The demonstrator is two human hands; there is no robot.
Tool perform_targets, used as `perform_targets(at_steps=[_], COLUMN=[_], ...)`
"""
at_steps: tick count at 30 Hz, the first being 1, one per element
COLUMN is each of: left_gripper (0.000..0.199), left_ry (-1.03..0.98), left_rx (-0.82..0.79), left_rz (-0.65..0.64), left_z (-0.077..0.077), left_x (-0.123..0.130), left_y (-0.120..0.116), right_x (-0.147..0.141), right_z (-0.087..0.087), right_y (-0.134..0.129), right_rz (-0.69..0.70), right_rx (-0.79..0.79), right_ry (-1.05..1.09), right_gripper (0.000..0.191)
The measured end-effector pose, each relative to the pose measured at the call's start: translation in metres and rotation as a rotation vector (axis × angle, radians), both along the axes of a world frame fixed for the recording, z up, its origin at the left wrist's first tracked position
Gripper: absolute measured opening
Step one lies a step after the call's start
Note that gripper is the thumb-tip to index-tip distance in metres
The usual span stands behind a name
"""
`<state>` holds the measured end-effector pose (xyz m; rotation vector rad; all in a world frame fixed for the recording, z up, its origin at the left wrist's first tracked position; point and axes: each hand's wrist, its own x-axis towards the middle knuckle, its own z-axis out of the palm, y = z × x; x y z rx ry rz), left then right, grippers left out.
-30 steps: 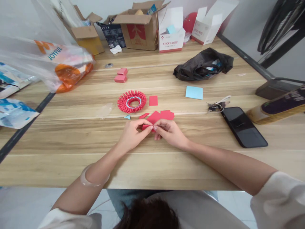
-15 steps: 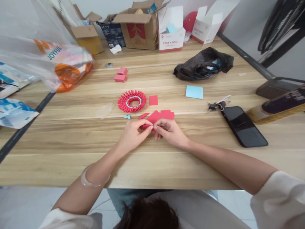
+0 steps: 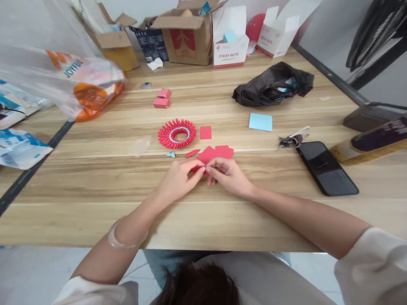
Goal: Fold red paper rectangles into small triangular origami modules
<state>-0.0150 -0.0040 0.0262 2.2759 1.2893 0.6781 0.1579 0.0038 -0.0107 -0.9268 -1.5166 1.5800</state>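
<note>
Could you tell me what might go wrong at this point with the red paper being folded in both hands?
1. Both the left hand and right hand pinch the red paper at the fingertips only; a slip could skew the crease.
2. The folded red ring lies just beyond the hands; a forward nudge might knock units loose.
3. Small folded pieces lie loose beside the hands and could be swept aside.

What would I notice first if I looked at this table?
Probably the spiky red folded-paper ring with a pale blue inner edge, lying in the middle of the wooden table. Just in front of it, the left hand and right hand pinch a small piece of red paper together. Farther right lies a black smartphone, screen dark.
</note>
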Motion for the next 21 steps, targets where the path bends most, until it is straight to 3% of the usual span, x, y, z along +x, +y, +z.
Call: perform_targets(at_steps=[21], left_gripper=[0.022], left_ry=[0.171], left_rx=[0.034], left_rz=[-0.089], left_z=[-0.0025], left_x=[-0.0052], left_y=[-0.001], right_x=[0.0004], right_z=[0.0], right_y=[-0.0006], right_rz=[0.009], right_rx=[0.02], right_ry=[-0.024], right_gripper=[0.025])
